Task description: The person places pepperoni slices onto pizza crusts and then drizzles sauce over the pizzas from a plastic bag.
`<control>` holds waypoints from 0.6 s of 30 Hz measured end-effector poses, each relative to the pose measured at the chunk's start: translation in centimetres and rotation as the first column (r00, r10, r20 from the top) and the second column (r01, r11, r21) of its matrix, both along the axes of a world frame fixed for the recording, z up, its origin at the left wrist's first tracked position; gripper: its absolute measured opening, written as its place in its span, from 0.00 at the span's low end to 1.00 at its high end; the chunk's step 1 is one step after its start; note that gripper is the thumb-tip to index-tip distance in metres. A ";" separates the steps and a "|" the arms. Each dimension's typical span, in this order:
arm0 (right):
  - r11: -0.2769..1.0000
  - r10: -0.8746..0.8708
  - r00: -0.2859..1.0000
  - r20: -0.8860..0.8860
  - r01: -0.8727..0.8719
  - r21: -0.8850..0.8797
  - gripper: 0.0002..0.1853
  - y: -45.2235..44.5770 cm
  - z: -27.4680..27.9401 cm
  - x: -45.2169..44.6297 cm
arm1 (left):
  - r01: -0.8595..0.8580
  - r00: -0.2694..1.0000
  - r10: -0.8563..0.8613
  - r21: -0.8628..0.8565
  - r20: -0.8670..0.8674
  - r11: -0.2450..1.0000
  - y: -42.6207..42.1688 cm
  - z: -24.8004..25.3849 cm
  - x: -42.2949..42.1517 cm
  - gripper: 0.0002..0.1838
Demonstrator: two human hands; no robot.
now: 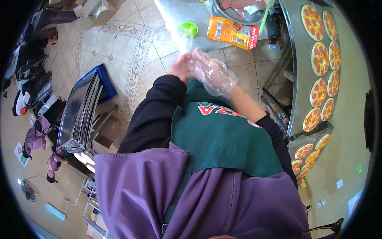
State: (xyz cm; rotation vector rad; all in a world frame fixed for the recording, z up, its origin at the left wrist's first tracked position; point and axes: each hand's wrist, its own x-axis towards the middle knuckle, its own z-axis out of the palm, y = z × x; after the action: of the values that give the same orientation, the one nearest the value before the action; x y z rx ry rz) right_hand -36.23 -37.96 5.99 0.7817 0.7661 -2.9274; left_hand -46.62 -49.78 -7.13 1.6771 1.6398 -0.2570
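My right hand [213, 75] wears a loose, clear plastic glove that reaches to the wrist. Its fingers are bent and pressed together against my left hand [182, 68], and whatever lies between the two is hidden. Motion smears the left hand, so its fingers are hard to make out. Both hands meet in front of my green apron [223, 139], close to the edge of a metal table [171, 16]. Just beyond the fingertips is some crumpled clear plastic [184, 41], beside a small lime-green cup [189, 29].
An orange printed packet [231, 33] lies on the table near a metal bowl [242, 18] with pinkish food and a green-handled utensil [266, 18]. At right, several topped pizzas [319, 58] rest on a metal surface [300, 79]. Stacked metal trays [79, 107] stand left; people [38, 133] are farther off.
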 end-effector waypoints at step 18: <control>0.740 -0.366 0.905 0.215 0.143 0.658 0.13 4.0 -2.8 11.0 | -0.114 0.689 -0.210 -0.390 -0.693 0.914 16.4 4.7 -6.3 0.20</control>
State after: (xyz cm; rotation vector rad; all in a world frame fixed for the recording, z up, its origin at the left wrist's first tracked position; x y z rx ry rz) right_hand -25.21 -33.94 3.22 1.4896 1.7630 -2.5944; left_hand -52.89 -33.34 -2.44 1.3473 1.8988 -1.3574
